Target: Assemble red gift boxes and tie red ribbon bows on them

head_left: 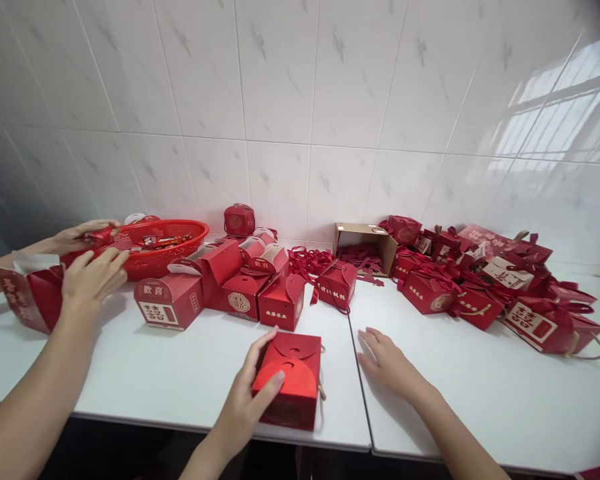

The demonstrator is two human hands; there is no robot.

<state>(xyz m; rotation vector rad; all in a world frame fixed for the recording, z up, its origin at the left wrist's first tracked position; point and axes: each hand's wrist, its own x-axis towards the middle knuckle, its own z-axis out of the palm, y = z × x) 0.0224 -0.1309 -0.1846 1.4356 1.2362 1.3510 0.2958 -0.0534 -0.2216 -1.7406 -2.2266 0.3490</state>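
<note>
A red gift box (293, 380) with a folded flap top stands at the table's front, a twine cord hanging from its right side. My left hand (253, 380) grips this box, thumb over the lid and fingers along its left side. To the right, across the table seam, my right hand (387, 360) rests on the white tabletop with its fingers stretched out and nothing in it. Behind the held box stand a red gift box (283, 303) with gold lettering and another small gift box (337, 285) with a dark cord.
At the left a co-worker's hands (93, 277) are at a red plastic basket (180, 250) of small wrapped pieces, beside an upright red box (30, 297). A cardboard carton (390, 250) and red ribbons (307, 260) lie at the back. Several ribboned boxes (425, 290) are heaped right.
</note>
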